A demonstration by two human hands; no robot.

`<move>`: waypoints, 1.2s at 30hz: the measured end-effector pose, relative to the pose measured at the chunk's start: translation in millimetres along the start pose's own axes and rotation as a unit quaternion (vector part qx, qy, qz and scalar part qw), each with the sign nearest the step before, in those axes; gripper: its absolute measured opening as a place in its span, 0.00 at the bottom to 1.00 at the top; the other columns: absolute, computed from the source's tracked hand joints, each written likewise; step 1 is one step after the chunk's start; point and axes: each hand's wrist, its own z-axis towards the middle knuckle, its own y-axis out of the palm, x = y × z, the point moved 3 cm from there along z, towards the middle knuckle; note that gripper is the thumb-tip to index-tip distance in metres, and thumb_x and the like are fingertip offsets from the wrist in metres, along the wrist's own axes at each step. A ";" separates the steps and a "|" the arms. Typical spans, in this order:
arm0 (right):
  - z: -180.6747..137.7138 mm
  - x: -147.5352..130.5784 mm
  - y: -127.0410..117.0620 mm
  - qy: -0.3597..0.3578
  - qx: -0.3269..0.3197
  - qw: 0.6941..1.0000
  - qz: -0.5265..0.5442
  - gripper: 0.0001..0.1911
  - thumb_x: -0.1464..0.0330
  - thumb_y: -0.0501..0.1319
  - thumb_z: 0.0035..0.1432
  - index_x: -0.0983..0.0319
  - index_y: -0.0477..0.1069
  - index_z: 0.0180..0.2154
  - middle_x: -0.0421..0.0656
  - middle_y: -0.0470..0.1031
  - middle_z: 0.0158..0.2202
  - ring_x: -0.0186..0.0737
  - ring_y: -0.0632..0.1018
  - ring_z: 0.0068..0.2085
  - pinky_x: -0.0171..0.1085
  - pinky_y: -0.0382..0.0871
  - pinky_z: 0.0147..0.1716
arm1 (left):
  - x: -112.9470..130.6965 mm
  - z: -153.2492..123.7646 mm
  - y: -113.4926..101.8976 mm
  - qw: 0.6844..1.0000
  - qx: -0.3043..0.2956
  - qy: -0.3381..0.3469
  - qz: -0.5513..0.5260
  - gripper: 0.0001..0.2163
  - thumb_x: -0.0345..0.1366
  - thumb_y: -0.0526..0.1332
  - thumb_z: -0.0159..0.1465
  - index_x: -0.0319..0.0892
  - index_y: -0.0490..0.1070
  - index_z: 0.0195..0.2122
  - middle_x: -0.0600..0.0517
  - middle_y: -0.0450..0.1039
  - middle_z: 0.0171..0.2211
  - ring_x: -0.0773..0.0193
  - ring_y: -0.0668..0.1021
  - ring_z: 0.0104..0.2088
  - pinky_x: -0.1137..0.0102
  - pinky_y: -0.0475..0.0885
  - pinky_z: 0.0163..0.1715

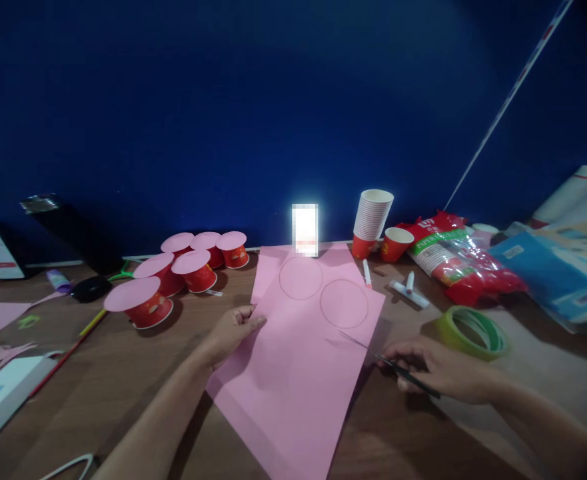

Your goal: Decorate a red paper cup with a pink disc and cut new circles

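A large pink paper sheet [298, 373] with two circles drawn on it is held up at its left edge by my left hand [233, 333], thumb on top and fingers underneath. My right hand [428, 367], at the sheet's right edge, is closed around slim black-handled scissors [413, 380], seen nearly edge-on. Their thin pointed tip overlaps the paper in view, below the right circle; whether it touches cannot be made out. Another pink sheet [268, 273] lies behind, partly covered.
Several upside-down red cups [146, 312] topped with pink discs [133, 293] stand left. Right are a paper cup stack [373, 217], a single cup [397, 245], a cup packet [453, 257], a tape roll [473, 333] and white sticks [409, 295]. A lit phone [305, 230] stands behind.
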 end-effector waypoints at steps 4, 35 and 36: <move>0.5 -1.3 0.7 -0.002 0.009 1.000 0.000 0.14 0.59 0.62 0.54 0.62 0.74 0.39 0.41 0.75 0.29 0.35 0.72 0.28 0.30 0.61 0.25 | 1.6 -0.2 0.3 1.000 0.008 0.006 0.014 0.20 0.48 0.67 0.54 0.39 0.76 0.42 0.47 0.79 0.38 0.54 0.78 0.41 0.64 0.71 0.42; 12.8 -4.7 1.3 -0.024 0.004 1.000 0.013 0.16 0.59 0.62 0.53 0.62 0.75 0.41 0.40 0.73 0.27 0.35 0.71 0.29 0.31 0.62 0.27 | 0.4 0.0 3.2 1.000 -0.010 0.014 -0.015 0.18 0.45 0.67 0.55 0.40 0.75 0.44 0.47 0.79 0.40 0.56 0.78 0.41 0.66 0.71 0.43; 13.1 -5.0 1.3 -0.022 0.007 1.000 0.012 0.16 0.60 0.62 0.53 0.62 0.75 0.41 0.40 0.73 0.27 0.35 0.71 0.29 0.31 0.62 0.28 | -0.2 0.2 3.0 1.000 -0.014 0.014 -0.019 0.18 0.45 0.67 0.56 0.41 0.75 0.44 0.48 0.79 0.40 0.57 0.78 0.41 0.66 0.71 0.43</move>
